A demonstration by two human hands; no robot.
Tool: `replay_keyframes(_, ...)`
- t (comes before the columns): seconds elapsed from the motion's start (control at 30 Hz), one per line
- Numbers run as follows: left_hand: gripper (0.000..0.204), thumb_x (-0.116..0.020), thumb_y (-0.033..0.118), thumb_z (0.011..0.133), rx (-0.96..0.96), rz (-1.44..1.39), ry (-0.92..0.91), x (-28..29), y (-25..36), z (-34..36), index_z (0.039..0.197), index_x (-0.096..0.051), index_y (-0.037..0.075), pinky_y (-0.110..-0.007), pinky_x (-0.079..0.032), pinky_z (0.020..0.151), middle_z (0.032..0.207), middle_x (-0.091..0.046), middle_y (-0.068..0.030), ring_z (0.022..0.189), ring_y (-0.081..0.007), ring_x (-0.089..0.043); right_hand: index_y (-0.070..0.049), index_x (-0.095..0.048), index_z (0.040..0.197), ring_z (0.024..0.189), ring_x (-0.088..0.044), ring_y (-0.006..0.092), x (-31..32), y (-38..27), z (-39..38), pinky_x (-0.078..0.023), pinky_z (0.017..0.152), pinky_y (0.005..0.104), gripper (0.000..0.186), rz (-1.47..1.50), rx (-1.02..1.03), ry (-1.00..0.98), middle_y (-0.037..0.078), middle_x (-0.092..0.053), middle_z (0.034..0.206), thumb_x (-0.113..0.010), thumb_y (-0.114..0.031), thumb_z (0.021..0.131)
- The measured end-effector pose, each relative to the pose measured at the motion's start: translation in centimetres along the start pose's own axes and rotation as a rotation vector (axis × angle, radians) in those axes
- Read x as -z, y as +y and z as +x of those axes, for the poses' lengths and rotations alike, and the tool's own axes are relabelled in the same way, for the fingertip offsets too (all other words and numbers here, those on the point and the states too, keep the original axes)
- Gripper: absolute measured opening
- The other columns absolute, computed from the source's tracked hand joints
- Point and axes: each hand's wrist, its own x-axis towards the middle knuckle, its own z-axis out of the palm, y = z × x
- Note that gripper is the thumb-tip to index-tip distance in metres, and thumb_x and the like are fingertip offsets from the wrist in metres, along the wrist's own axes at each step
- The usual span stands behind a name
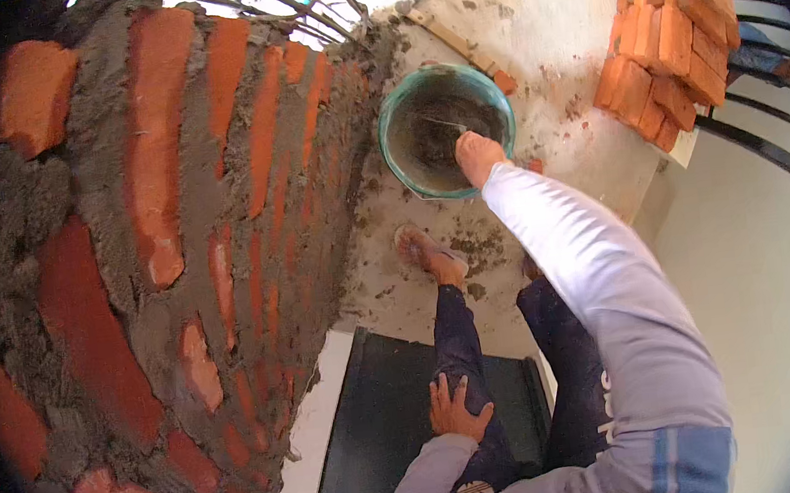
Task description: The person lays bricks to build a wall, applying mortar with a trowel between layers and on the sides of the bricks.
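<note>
My right hand (480,157) reaches over the near right rim of a green bucket (389,156) and is closed round the handle of a trowel (443,123). Only a thin light edge of the trowel shows, over the wet grey mortar (434,160) inside the bucket; its handle is mostly covered by my fingers. My left hand (458,409) lies flat on my left leg (459,355), fingers spread, with nothing in it. A brick wall (151,157) with rough grey mortar joints rises close on my left.
A stack of orange bricks (671,35) stands at the far right beside a black metal railing (770,149). Beyond the bucket lies a wooden strip (450,37). Mortar splashes dot the pale floor (563,104). A dark panel (368,451) is below my legs.
</note>
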Motion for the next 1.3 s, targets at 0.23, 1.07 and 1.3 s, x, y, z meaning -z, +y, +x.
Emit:
replay_keyframes(0.23,0.078,-0.076,0.051,0.074,0.051,0.032,0.041,1.2,0.0,-0.7,0.142,-0.048,0.023,-0.061,-0.020,0.112,0.159,-0.023,-0.0116,0.147,-0.0350,-0.016,0.002,-0.071,0.092,0.094,-0.069,0.0368,6.4,4.0,-0.5,-0.057,0.078,0.0433,0.021,0.181,0.267,-0.450,0.024,-0.070,0.098,-0.059,-0.010,0.080)
replay_keyframes(1.07,0.074,-0.072,0.052,0.077,0.159,-0.016,-0.016,1.3,1.7,-0.1,0.141,-0.050,0.024,-0.058,-0.018,0.114,0.158,-0.025,-0.0072,0.148,-0.0324,-0.015,-0.006,-0.063,0.118,0.051,-0.055,0.0140,6.3,9.5,4.0,-0.044,0.043,0.0297,0.052,0.820,0.168,-1.260,0.008,-0.062,0.075,-0.070,0.001,0.067)
replay_keyframes(1.3,0.073,-0.073,0.050,0.077,0.088,-0.107,0.101,-1.1,2.0,-1.7,0.141,-0.049,0.023,-0.059,-0.023,0.113,0.156,-0.030,-0.0093,0.146,-0.0335,-0.021,-0.008,-0.063,0.111,0.049,-0.048,0.0092,15.5,14.9,-8.0,-0.038,0.041,0.0265,0.039,1.187,0.068,-1.057,0.003,-0.059,0.073,-0.068,0.000,0.073)
